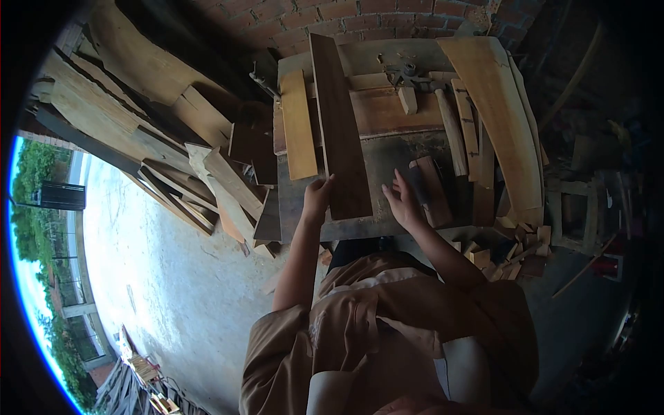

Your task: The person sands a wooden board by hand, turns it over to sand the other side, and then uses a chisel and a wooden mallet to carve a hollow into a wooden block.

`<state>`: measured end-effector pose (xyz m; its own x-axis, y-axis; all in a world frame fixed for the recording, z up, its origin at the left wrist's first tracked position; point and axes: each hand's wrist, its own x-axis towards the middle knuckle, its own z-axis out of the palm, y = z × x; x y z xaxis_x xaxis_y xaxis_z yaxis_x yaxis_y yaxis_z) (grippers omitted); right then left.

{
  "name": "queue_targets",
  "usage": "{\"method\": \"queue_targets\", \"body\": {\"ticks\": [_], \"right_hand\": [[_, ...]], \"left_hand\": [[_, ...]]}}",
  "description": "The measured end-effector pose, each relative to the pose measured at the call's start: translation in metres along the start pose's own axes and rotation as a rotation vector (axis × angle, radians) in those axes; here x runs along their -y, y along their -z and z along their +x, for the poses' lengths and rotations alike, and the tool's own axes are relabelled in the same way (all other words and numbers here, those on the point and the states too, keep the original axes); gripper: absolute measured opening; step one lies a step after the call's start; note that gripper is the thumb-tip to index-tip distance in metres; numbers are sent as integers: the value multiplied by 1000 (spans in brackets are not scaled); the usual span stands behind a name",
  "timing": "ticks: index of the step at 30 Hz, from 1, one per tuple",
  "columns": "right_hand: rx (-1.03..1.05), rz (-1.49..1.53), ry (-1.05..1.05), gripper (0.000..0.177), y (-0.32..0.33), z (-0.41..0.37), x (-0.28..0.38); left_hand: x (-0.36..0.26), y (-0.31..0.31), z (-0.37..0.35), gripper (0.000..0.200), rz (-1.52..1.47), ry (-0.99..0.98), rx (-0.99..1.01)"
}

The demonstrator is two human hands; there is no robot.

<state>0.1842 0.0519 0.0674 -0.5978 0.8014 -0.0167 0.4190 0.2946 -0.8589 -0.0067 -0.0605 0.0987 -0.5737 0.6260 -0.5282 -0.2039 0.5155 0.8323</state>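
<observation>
LH (pixel 318 198) gripping dk bd (pixel 340 131), RH (pixel 404 202) open

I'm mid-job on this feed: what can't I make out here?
Head view: left hand, some fingers hidden behind the long dark-brown wooden board.
Head view: that board's underside, facing away.
Head view: dark metal tool near the brick wall, too small and dim to identify.
Head view: grey wooden slats, bottom left, cut off by the edge.

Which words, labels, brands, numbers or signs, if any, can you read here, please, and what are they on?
No text can be read.
Pale marking on the brown shirt: too blurred to tell whether it is lettering.
Dark board in the left hand: no lettering visible.
Red object, far right: too dark to tell.
</observation>
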Motion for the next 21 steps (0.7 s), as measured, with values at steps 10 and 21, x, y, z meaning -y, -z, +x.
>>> {"method": "queue_targets", "body": {"ticks": [10, 21], "right_hand": [[497, 1121, -562, 68, 64, 27, 97], [315, 1175, -322, 70, 89, 49, 185]], "left_hand": [[-87, -22, -40, 30, -702, 19, 64], [-155, -9, -67, 32, -950, 78, 235]]}}
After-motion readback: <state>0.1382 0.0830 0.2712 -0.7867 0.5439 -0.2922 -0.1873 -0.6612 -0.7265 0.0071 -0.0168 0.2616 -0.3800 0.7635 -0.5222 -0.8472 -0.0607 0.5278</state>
